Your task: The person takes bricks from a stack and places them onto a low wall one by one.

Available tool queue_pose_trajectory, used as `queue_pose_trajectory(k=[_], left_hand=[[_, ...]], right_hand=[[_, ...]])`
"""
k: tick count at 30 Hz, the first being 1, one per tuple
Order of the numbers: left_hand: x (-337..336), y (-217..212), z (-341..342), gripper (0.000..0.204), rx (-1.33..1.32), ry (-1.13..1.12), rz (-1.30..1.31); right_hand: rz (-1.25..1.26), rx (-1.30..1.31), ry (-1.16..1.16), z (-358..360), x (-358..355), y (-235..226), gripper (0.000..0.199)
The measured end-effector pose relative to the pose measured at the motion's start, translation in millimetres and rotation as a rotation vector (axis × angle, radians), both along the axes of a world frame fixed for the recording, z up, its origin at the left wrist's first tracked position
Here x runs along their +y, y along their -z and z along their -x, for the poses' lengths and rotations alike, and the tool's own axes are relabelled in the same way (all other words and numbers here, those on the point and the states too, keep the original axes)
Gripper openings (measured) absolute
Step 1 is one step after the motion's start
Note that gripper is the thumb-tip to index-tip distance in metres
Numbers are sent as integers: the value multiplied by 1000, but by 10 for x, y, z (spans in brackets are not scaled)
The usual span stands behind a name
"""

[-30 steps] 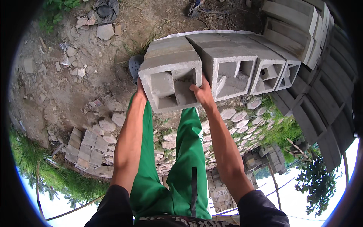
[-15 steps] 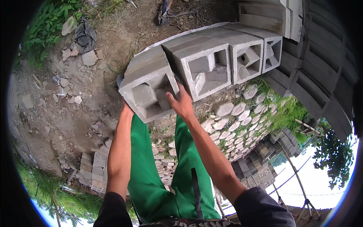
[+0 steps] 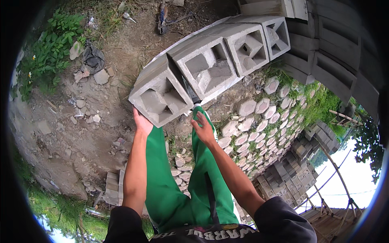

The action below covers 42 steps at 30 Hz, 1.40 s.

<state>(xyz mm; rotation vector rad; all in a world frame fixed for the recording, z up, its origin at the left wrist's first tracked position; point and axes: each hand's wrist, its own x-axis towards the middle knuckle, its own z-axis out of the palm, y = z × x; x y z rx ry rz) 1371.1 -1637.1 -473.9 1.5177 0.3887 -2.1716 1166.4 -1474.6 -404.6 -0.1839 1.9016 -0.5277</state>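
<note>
In the head view, I see a hollow grey concrete block sitting tilted near the centre, leftmost in a row of similar grey concrete blocks running toward the upper right. The person's left hand lies against the block's lower-left side; its fingers are partly hidden, so I cannot tell how firmly it grips. The right hand, at the centre, is loosely open, holding nothing, just below the block and over green trousers. Pale hexagonal stones cover the ground at right of centre.
</note>
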Motion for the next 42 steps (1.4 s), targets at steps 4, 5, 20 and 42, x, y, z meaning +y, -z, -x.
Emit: queue_pose_trajectory(k=[4,5,20,42], left_hand=[[258,-551,-209,106,-89,395,-30],[308,-710,-250,104,-97,514,-30],[150,-2921,-754,48,-336,1604,536],[3114,-3871,1814,50,-39,1974,1133]], right_hand=[[-8,-37,201,46,749,-325,57],[-50,-11,199,58,850,-557,55],[-1,208,296,-1419,1205,-2362,37],[196,314,717,34,4463,-3016,40]])
